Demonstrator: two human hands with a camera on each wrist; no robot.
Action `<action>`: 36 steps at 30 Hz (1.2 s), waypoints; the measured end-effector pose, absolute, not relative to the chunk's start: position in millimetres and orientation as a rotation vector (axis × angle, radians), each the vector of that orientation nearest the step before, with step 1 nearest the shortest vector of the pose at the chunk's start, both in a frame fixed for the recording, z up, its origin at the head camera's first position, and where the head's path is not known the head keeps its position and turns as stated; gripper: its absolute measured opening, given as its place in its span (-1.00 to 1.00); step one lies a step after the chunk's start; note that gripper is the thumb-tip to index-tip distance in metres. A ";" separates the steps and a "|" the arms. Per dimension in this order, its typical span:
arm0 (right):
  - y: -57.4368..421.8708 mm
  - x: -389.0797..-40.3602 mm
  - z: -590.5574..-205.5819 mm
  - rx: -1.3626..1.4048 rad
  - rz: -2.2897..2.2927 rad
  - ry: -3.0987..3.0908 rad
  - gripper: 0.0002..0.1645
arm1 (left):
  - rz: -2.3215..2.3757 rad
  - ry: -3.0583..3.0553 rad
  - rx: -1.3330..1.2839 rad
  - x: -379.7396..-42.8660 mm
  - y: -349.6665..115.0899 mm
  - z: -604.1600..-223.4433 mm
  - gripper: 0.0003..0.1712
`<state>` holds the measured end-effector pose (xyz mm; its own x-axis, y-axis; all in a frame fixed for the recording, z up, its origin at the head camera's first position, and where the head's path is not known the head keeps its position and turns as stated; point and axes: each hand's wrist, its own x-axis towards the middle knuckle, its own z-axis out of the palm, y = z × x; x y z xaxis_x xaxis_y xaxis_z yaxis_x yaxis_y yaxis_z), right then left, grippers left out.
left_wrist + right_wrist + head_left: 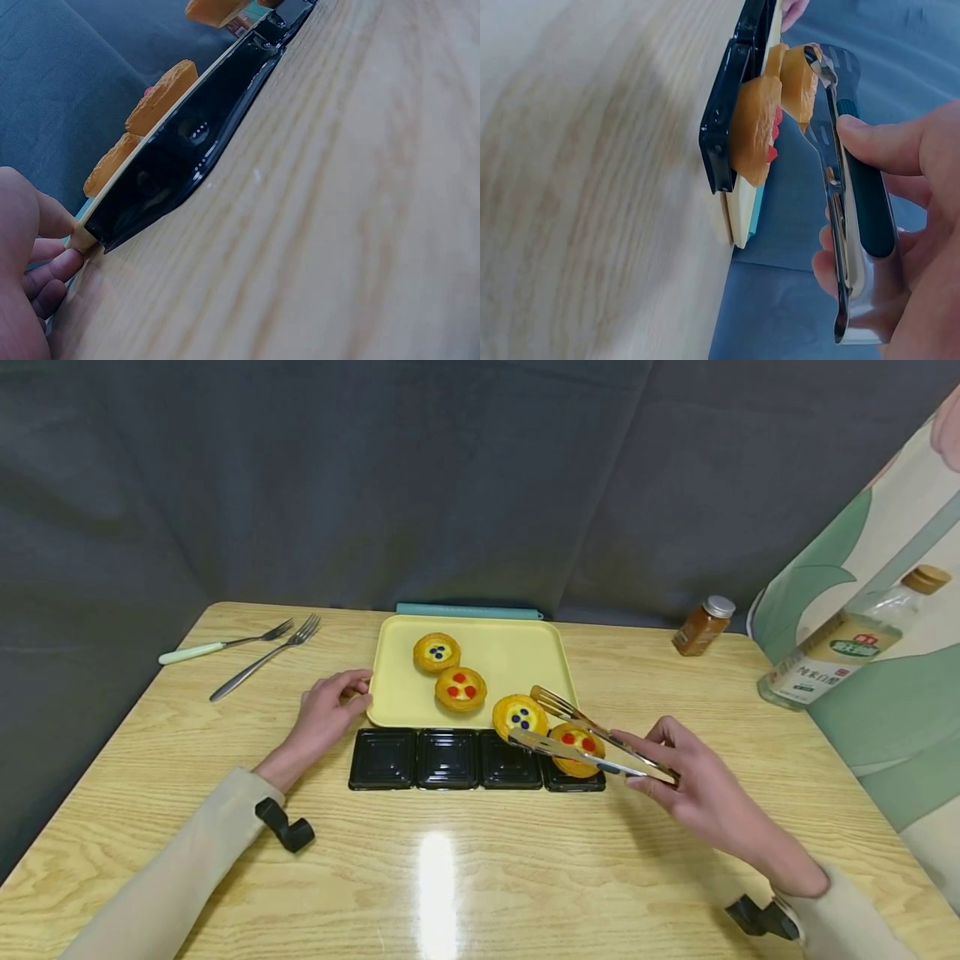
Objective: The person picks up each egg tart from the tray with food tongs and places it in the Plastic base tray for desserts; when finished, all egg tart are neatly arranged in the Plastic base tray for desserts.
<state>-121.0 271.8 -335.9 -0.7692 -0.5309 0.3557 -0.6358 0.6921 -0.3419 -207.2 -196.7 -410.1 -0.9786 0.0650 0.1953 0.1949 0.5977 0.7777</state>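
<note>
My right hand (705, 789) grips metal tongs (600, 760). Between the tong tips is an egg tart with blue berries (520, 717), above the near edge of the yellow tray (517, 647); in the right wrist view this tart (799, 84) looks raised. A tart with red pieces (576, 750) sits in the rightmost black compartment, partly hidden by the tongs. My left hand (330, 706) pinches the yellow tray's left edge between thumb and fingers, seen also in the left wrist view. Two more tarts, one blue-topped (437, 653) and one red-topped (461, 690), lie on the tray.
A row of black square compartments (447, 760) lies along the tray's near side. Two forks (266, 658) lie at the left. A spice jar (703, 625) and a vinegar bottle (847, 643) stand at the right. Behind the tray is a teal strip (468, 611).
</note>
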 end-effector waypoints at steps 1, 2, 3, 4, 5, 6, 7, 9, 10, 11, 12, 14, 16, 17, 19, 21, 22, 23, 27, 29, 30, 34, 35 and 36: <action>271.7 -120.2 -336.6 0.948 0.666 -2.667 -0.24 | -1.328 -2.675 -0.220 -206.8 -196.6 -409.5 -0.52; 271.5 -119.3 -337.2 0.958 0.665 -2.664 -0.23 | -1.327 -2.674 -0.219 -206.6 -196.6 -409.3 -0.52; 271.3 -118.5 -338.0 0.968 0.661 -2.661 -0.22 | -1.327 -2.674 -0.219 -206.3 -196.5 -408.9 -0.52; 271.3 -117.6 -338.5 0.976 0.659 -2.659 -0.21 | -1.328 -2.674 -0.219 -206.0 -196.3 -408.6 -0.52; 271.2 -116.8 -339.1 0.983 0.655 -2.659 -0.21 | -1.328 -2.673 -0.219 -205.9 -196.2 -408.5 -0.52; 271.0 -115.9 -339.7 0.992 0.647 -2.661 -0.21 | -1.329 -2.672 -0.218 -206.2 -196.1 -408.8 -0.52; 270.8 -115.1 -340.0 1.000 0.641 -2.663 -0.21 | -1.330 -2.671 -0.217 -206.5 -196.1 -409.1 -0.52; 270.6 -114.1 -340.7 1.018 0.628 -2.668 -0.22 | -1.332 -2.670 -0.217 -206.8 -196.1 -409.4 -0.52; 270.5 -113.8 -340.9 1.024 0.619 -2.668 -0.22 | -1.332 -2.670 -0.218 -207.0 -196.1 -409.8 -0.52; 270.4 -113.6 -341.2 1.030 0.608 -2.669 -0.22 | -1.333 -2.669 -0.219 -207.4 -196.3 -410.1 -0.52; 270.3 -113.6 -341.4 1.037 0.598 -2.670 -0.22 | -1.334 -2.669 -0.218 -207.7 -196.4 -410.3 -0.52; 270.3 -113.4 -341.9 1.042 0.581 -2.672 -0.23 | -1.336 -2.670 -0.221 -207.9 -196.6 -410.6 -0.52; 270.2 -113.3 -342.3 1.044 0.567 -2.672 -0.22 | -1.335 -2.670 -0.224 -208.3 -196.8 -411.1 -0.52; 270.2 -113.1 -342.5 1.045 0.563 -2.674 -0.22 | -1.335 -2.670 -0.224 -208.7 -197.0 -411.5 -0.52; 270.2 -112.7 -343.0 1.046 0.555 -2.676 -0.22 | -1.332 -2.671 -0.226 -208.8 -197.2 -411.9 -0.52; 270.3 -112.3 -343.3 1.046 0.552 -2.681 -0.21 | -1.329 -2.672 -0.227 -208.9 -197.3 -412.2 -0.52; 270.4 -112.0 -343.4 1.044 0.553 -2.684 -0.21 | -1.329 -2.672 -0.228 -208.8 -197.1 -412.0 -0.52; 270.6 -111.8 -343.6 1.043 0.553 -2.687 -0.21 | -1.330 -2.672 -0.228 -208.9 -197.1 -411.8 -0.52; 271.1 -111.2 -344.4 1.035 0.557 -2.698 -0.21 | -1.334 -2.673 -0.224 -208.7 -197.2 -411.2 -0.52; 270.9 -111.0 -345.0 1.033 0.557 -2.702 -0.21 | -1.334 -2.676 -0.222 -208.6 -197.4 -411.1 -0.52; 270.8 -110.9 -345.3 1.033 0.558 -2.705 -0.21 | -1.329 -2.677 -0.223 -208.3 -197.4 -411.0 -0.52; 270.4 -110.6 -346.0 1.034 0.548 -2.705 -0.19 | -1.321 -2.685 -0.219 -208.2 -197.4 -411.2 -0.52; 270.4 -110.4 -346.0 1.035 0.547 -2.705 -0.19 | -1.318 -2.686 -0.218 -208.3 -197.5 -411.4 -0.52; 270.5 -110.2 -345.9 1.037 0.542 -2.704 -0.18 | -1.316 -2.687 -0.218 -208.4 -197.5 -411.8 -0.51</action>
